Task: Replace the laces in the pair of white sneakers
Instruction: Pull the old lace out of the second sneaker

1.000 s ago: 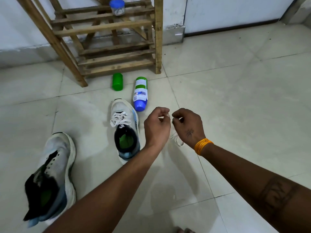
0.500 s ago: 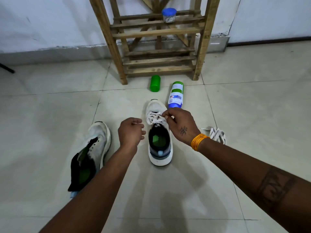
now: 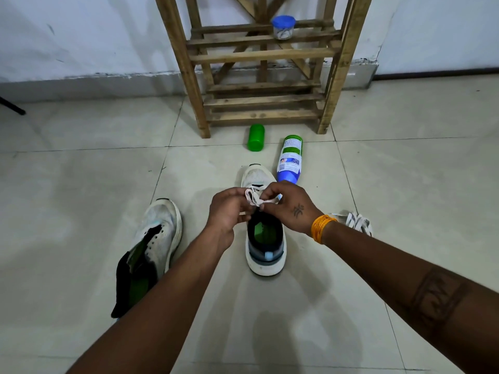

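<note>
While both hands work above its tongue, the laced sneaker (image 3: 266,238) stands upright on the tiled floor (image 3: 81,184) with its heel toward the camera, a white knit upper, a thick white sole, a dark collar and a green insole showing inside. The left hand (image 3: 229,211) has its fingers curled in, pinching the white lace (image 3: 255,197) at the sneaker's throat; the right hand (image 3: 289,206), with an orange band (image 3: 321,228) at the wrist, also pinches that lace with curled fingers, and a loop of it stands up between the 2 hands. How many eyelets remain threaded is hidden by the fingers. Left of the laced sneaker, well apart from it, the second sneaker (image 3: 154,247) lies tilted on its side, its eyelets bare, its dark tongue pulled open over a green insole. Right of the laced sneaker, just past the right wrist, a loose white lace bundle (image 3: 357,222) lies on the tiles. Beyond the laced sneaker's toe, a blue-and-green bottle (image 3: 290,160) lies on its side, nearly touching the toe, with a green cap (image 3: 255,137) beside it. Further back stands a wooden rack (image 3: 264,55) against the wall, a small blue-lidded jar (image 3: 283,27) on 1 of its slats.
</note>
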